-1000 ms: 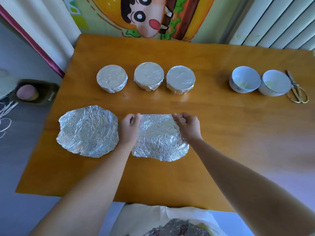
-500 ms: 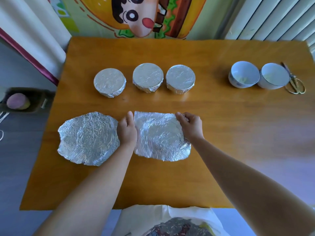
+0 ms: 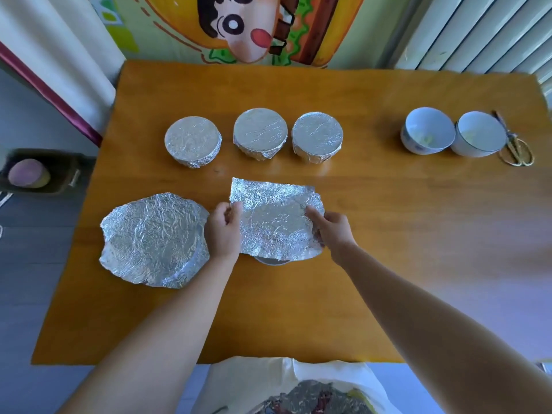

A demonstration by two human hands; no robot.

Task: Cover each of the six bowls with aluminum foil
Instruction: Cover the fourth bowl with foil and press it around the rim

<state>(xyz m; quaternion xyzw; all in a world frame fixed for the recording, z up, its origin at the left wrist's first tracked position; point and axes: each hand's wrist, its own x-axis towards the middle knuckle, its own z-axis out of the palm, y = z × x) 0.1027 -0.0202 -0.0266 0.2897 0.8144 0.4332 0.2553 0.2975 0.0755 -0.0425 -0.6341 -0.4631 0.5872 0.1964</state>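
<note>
Bright, soft daylight fills the scene, strongest at the far right. The wooden table [image 3: 388,222] shows a pale washed-out sheen on its right side. Crinkled foil [image 3: 276,222] glints. Shadows are faint. Wide-angle distortion bows the table edges; near corners look soft and slightly blurred.

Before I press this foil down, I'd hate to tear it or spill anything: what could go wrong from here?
1. The foil sheet sits off-centre over the bowl; its near rim peeks out, so that side may stay uncovered.
2. The sheet is already crinkled; hard pulls by the left hand and right hand might tear it.
3. Uneven pressing could tip the bowl.
</note>
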